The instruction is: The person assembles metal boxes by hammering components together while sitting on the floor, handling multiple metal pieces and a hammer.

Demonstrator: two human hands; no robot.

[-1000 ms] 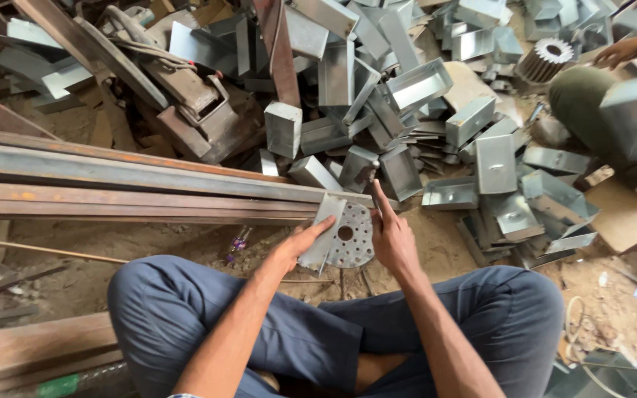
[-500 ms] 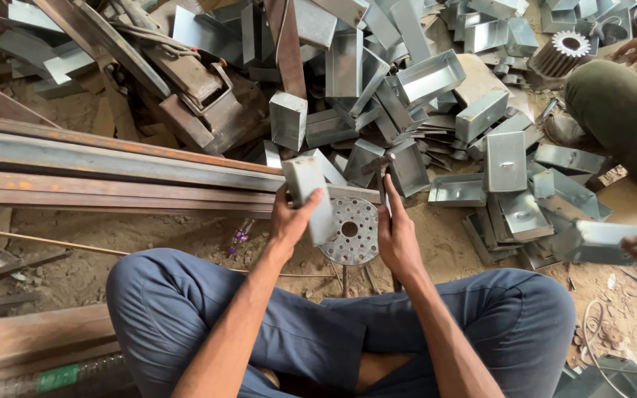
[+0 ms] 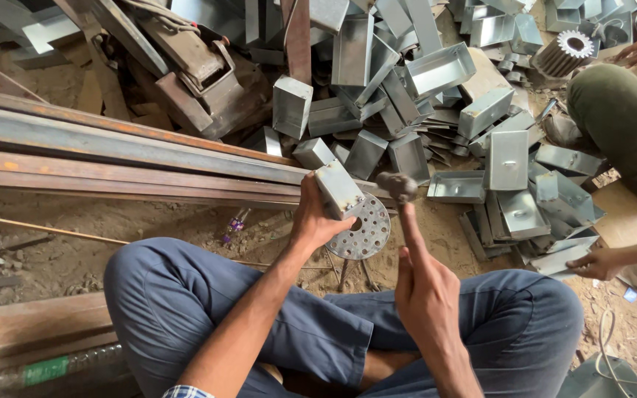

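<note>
A small grey metal box [image 3: 339,190] is gripped in the left hand [image 3: 317,217] over a perforated round disc [image 3: 365,232]; a hammer [image 3: 399,193] is clasped in the right hand [image 3: 425,291].

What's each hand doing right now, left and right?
Left hand: closed on a small sheet-metal box, held over the perforated round plate.
Right hand: closed around a hammer, head raised.
</note>
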